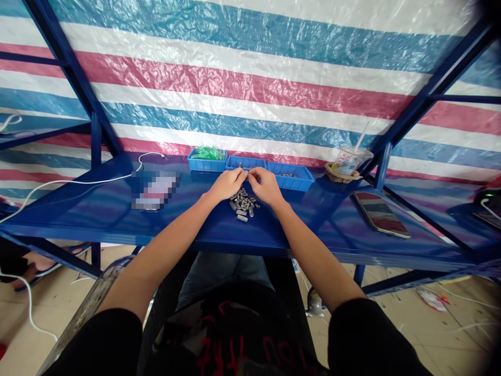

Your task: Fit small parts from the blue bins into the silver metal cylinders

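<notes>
Head view, live! What's left of the metal heap (243, 201)?
– White cable (97, 181) over the blue surface (211, 230), then a green-filled bin (206, 166), behind the heap's left side!
Hands?
– Left hand (230, 184) at the heap's back-left edge, fingers curled! Middle bin (250, 160) straight behind the heap! Right hand (264, 185) back-right, fingers curled too, tips close to the left's!
Gripping?
– Can't tell; the spot between them is too small to read!
Further right?
– Third bin (295, 183) behind the heap's right, then cup (348, 161), then dark phone (379, 214), well right of the heap!

Can't ID what's btwn fingers (237, 179), too sm.; mid bin (252, 161) pt. hidden.
</notes>
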A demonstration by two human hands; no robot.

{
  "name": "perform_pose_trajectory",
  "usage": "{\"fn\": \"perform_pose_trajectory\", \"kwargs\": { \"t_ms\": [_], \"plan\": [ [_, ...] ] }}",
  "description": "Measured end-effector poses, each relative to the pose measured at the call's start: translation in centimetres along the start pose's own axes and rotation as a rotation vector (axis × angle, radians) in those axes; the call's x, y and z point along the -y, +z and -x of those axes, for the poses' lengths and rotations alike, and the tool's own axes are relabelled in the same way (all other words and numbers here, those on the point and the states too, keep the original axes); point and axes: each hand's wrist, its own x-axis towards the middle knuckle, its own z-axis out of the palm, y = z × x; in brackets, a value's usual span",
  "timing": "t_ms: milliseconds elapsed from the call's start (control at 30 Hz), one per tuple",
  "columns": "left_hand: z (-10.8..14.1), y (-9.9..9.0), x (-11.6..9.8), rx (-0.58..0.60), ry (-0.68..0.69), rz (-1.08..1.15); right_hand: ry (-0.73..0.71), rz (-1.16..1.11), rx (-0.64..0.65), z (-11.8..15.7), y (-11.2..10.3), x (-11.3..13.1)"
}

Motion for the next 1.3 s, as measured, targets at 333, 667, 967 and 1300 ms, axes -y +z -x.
{"fn": "perform_pose_trajectory", "kwargs": {
  "t_ms": [333,667,967,1300],
  "plan": [
    [0.27,-0.3,-0.15,0.041,0.058,-0.089,0.096,0.012,0.018,-0.03,0.24,-0.29],
    [0.03,0.08,0.37,0.04,0.007,0.028,0.0,-0.014,0.005,0.09,0.13,-0.39],
    [0.14,0.13,0.0,0.008,0.082,0.08,0.108,0.012,0.011,-0.07,-0.03,0.01],
    [0.22,0.07,-0.18,-0.017,0.024,0.126,0.033,-0.106,0.025,0.16,0.08,0.18]
  ]
}}
